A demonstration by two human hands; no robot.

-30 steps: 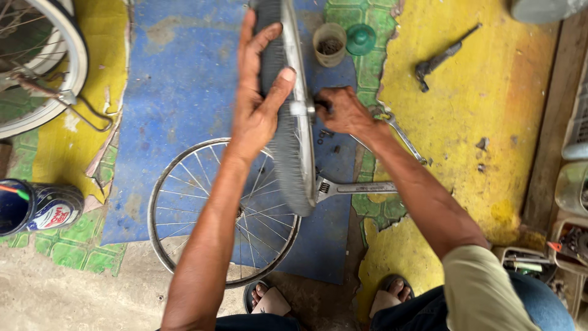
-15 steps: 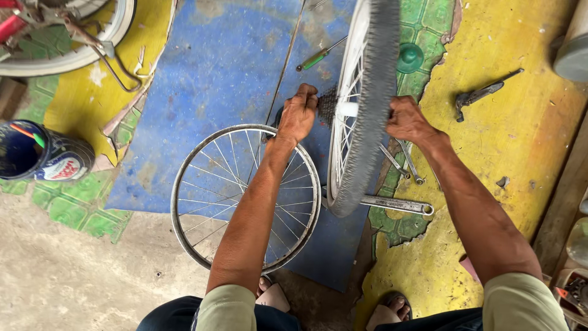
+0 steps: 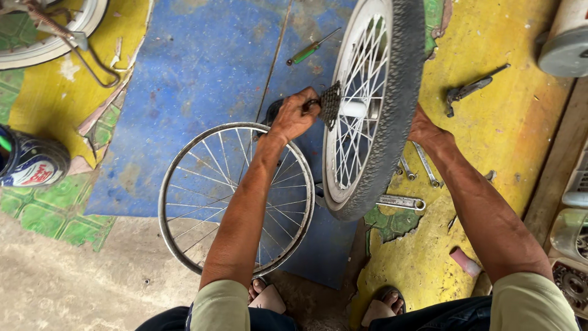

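- The wheel [image 3: 373,110] stands upright on its tyre between the two hands, its rim white, its tread knobbly; the sprocket [image 3: 331,104] sits at the hub on the left hand's side.
- The left hand [image 3: 296,115] is closed on the sprocket, fingers wrapped over its teeth.
- The right hand [image 3: 422,127] is mostly hidden behind the tyre — I cannot tell whether it grips or only steadies.
- Handling, as I judge it: the wheel looks fairly heavy and stiff, apt to roll or tip, so best held at the hub or rim. The sprocket is hard, toothed and probably greasy — slippery and sharp to the fingers.
- A bare rim [image 3: 236,197] lies flat under the left forearm, just beside the wheel's foot, and crowds that side.
- Spanners [image 3: 401,201] lie below the right hand; a screwdriver [image 3: 311,49] lies beyond the left hand.
- A helmet [image 3: 30,160] sits well out to the left.
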